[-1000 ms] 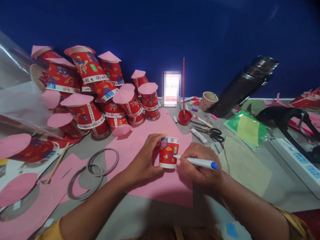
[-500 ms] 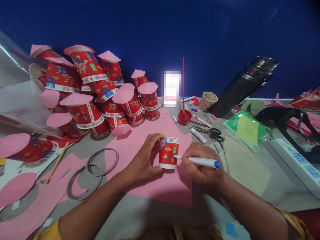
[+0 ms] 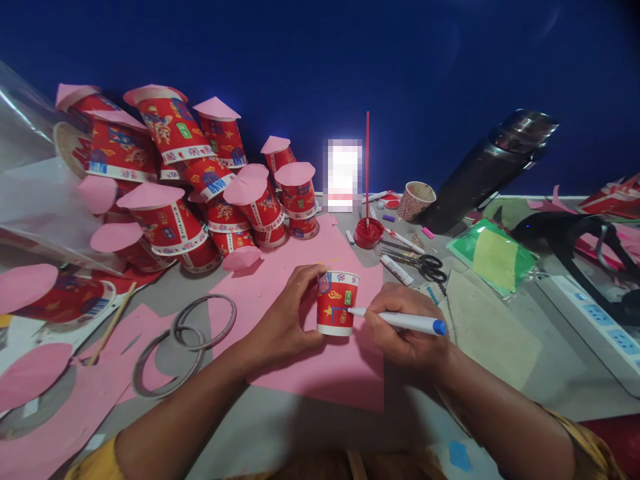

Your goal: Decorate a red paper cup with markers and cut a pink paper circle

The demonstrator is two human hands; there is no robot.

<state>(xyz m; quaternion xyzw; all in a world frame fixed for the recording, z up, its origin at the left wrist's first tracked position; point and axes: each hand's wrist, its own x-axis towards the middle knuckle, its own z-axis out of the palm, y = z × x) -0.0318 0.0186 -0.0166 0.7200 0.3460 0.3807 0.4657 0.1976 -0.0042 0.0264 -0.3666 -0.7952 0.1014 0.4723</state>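
Observation:
Between the thumb and fingers of my left hand (image 3: 283, 313) is a red paper cup (image 3: 336, 320) with a white band at top and bottom. Its side carries printed gold and green marks, and blue lines show near the marker's tip. My right hand (image 3: 405, 327) grips a white marker (image 3: 407, 322) with a blue end, and the tip meets the cup's right side. Beneath the cup lies a large sheet of pink paper (image 3: 300, 373). Stacked at the back left are several red cups (image 3: 173, 130) topped with pink paper cones.
Two grey rings (image 3: 207, 323) and a wooden stick (image 3: 113, 323) lie at left. Behind my right hand are scissors (image 3: 431, 267), a red paint pot (image 3: 369, 235) and a patterned cup (image 3: 417, 202). A black flask (image 3: 480, 173) leans at back right, near a white power strip (image 3: 593, 330).
The blue line on the cup looks slightly longer toward the bottom left. Both hands, the cup and the marker stay almost in place; the view has shifted slightly.

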